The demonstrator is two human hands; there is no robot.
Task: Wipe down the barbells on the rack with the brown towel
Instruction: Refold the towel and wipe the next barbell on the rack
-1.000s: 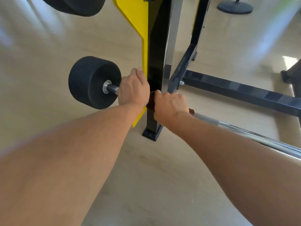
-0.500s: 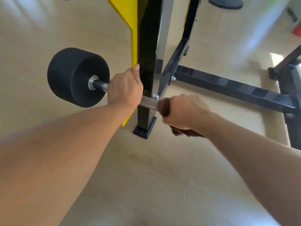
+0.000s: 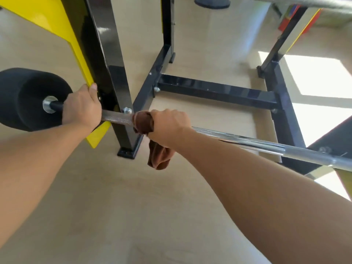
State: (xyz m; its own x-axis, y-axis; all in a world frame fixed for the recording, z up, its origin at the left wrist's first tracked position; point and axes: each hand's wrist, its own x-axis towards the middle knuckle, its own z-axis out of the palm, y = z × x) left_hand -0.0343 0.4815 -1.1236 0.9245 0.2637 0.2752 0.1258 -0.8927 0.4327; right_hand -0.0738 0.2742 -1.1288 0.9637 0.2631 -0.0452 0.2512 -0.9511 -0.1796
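Observation:
A chrome barbell (image 3: 247,141) runs from a black weight (image 3: 24,100) at the left across to the right edge. My left hand (image 3: 82,109) grips the bar just inside the weight, beside the rack's black post (image 3: 106,69). My right hand (image 3: 167,124) grips the brown towel (image 3: 144,122), which is wrapped round the bar a short way right of the post. A loose end of the towel hangs below my wrist. A stretch of knurled bar shows between my two hands.
The rack has a yellow side plate (image 3: 57,29), a black cross beam (image 3: 215,92) low on the floor and a second upright (image 3: 285,35) at the right. Another bar (image 3: 304,1) crosses the top right. A black disc (image 3: 212,1) lies on the wooden floor behind.
My right hand has slid the towel to the right along the bar, away from my left hand. The view has shifted right, so more of the rack shows.

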